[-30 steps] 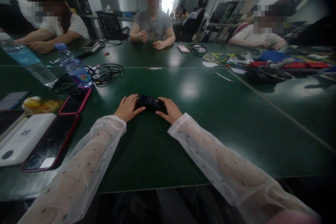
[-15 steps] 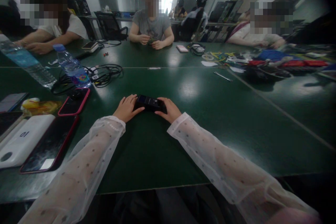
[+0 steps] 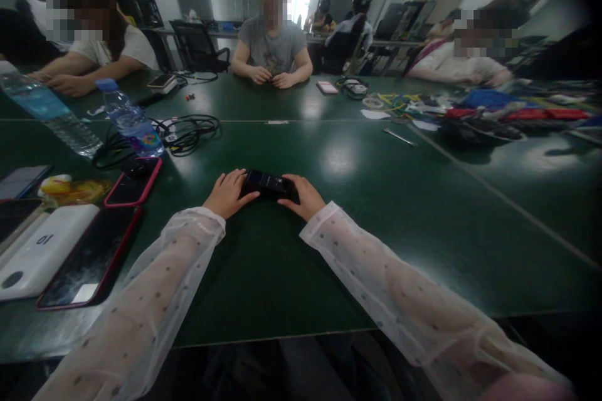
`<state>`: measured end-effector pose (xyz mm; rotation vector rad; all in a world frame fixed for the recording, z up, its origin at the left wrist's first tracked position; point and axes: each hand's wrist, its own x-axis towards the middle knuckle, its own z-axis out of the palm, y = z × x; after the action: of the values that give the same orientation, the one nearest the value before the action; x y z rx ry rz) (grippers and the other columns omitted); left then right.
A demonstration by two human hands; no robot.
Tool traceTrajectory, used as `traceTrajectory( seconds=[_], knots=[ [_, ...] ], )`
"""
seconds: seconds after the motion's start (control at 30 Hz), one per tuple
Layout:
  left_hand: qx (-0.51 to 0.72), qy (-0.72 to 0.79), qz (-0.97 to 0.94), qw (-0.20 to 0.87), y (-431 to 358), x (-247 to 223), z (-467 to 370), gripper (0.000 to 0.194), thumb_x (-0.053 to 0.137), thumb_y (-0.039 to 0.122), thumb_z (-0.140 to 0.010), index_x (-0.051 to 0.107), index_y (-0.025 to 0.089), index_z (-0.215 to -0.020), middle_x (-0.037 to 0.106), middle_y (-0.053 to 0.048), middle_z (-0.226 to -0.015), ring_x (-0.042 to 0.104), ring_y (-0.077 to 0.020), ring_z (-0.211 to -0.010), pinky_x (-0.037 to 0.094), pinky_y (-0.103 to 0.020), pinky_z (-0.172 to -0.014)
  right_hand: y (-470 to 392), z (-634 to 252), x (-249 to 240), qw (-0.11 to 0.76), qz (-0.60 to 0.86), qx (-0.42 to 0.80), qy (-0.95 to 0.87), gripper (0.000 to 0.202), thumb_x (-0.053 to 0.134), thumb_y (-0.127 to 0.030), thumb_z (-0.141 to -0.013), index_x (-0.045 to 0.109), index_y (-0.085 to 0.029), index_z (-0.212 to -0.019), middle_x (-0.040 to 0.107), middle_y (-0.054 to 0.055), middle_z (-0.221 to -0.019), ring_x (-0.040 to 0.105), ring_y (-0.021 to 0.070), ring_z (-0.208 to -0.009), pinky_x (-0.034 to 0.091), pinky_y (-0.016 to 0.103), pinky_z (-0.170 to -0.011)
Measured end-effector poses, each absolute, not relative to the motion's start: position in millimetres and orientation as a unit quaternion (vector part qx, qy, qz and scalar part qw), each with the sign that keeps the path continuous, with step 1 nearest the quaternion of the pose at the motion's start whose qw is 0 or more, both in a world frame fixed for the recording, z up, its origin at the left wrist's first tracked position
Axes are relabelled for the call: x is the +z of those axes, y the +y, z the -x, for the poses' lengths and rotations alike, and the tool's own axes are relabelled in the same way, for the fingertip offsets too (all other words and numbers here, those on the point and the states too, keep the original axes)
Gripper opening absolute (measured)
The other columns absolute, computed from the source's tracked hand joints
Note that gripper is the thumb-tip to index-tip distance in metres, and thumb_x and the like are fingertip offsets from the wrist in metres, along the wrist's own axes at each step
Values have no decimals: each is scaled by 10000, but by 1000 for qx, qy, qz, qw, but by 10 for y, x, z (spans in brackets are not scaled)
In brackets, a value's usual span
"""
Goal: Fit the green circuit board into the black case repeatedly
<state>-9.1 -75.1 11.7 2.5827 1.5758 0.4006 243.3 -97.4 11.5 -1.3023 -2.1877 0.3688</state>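
A small black box-shaped device [image 3: 267, 183] with a dark screen and white markings rests on the green table [image 3: 268, 276]. My left hand [image 3: 228, 194] grips its left end, thumb along the near side and fingers over the far side. At the other end, my right hand [image 3: 303, 195] holds it the same way, with the thumb in front. The palms hide both ends of the device. Sheer white sleeves with dark stars cover both my forearms.
At left lie a pink-edged phone [image 3: 135, 183], a white power bank [image 3: 49, 250], a dark-red-edged phone [image 3: 91, 260], two water bottles [image 3: 129, 119] and black cables [image 3: 190, 135]. A wrench-like metal tool [image 3: 399, 137] and a cluttered pile [image 3: 498, 114] are at right. A person [image 3: 271, 44] sits opposite.
My hands and the black device stay where they were. Across the table, the person's hands have lowered slightly toward the tabletop.
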Motion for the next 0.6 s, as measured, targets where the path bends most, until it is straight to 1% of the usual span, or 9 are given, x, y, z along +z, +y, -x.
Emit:
traceTrajectory(
  seconds=[0.2,0.37,0.6],
  knots=[
    [133,515,-846,47,-739,103,94,711,329,642,-905,341,145,-1413,386,-147,-1464,304,-294,-1371,202,-491,-1123,-960,-2436,108,280,479,133,-821,604,683,-333,-783,407,-224,-1308,562,127,-1236,553,295,-1138,476,514,-940],
    [138,512,-847,43,-734,85,99,718,319,649,-905,349,138,-1408,395,-149,-1457,313,-293,-1365,212,-486,-1119,-958,-2434,109,279,474,129,-825,601,678,-330,-786,408,-196,-1306,565,140,-1234,554,295,-1127,482,499,-932],
    [141,513,-846,39,-734,80,97,696,340,639,-904,348,160,-1409,395,-142,-1458,309,-289,-1368,214,-484,-1117,-946,-2433,101,279,476,122,-825,618,684,-331,-780,398,-218,-1316,557,131,-1247,551,297,-1148,467,513,-960]
  ],
)
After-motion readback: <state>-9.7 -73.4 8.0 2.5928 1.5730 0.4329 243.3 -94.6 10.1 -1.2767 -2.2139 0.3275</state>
